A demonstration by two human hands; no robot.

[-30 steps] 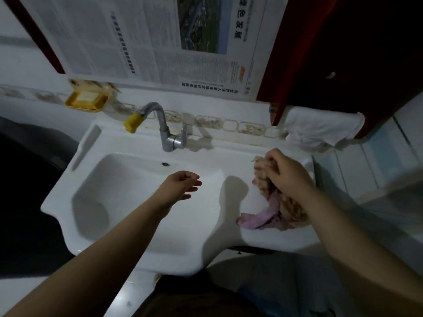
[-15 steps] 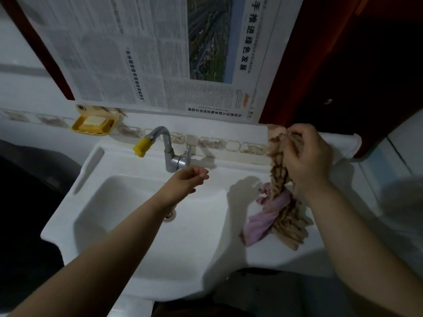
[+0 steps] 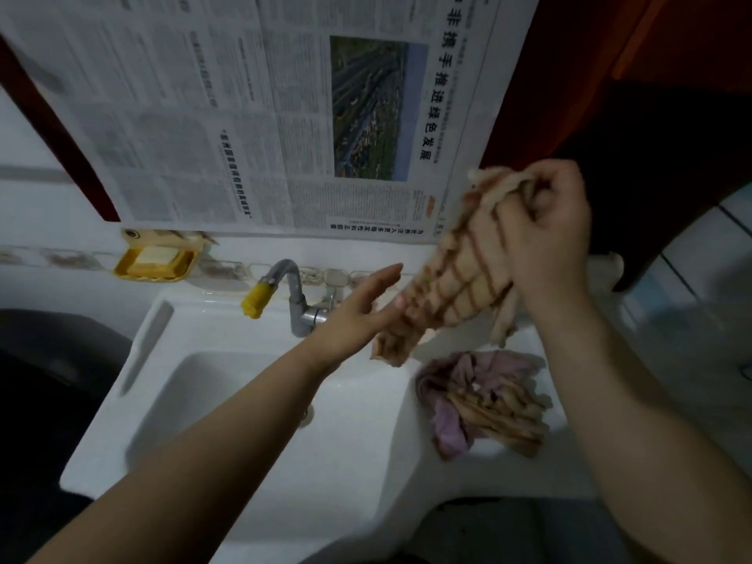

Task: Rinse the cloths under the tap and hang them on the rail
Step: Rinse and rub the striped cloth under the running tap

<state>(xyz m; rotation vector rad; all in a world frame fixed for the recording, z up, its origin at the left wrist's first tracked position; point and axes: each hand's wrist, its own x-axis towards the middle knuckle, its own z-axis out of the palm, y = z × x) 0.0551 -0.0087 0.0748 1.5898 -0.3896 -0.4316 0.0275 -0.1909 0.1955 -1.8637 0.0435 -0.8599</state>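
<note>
Our right hand (image 3: 545,234) grips the checked beige cloth (image 3: 455,274) above the basin (image 3: 244,400). Our left hand (image 3: 362,315), fingers straight, touches it.

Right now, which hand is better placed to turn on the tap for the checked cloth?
Left. The left hand is open, fingers straight, right beside the metal tap with the yellow nozzle, holding nothing. The right hand grips the beige checked cloth, lifted above the white sink's ledge.
</note>
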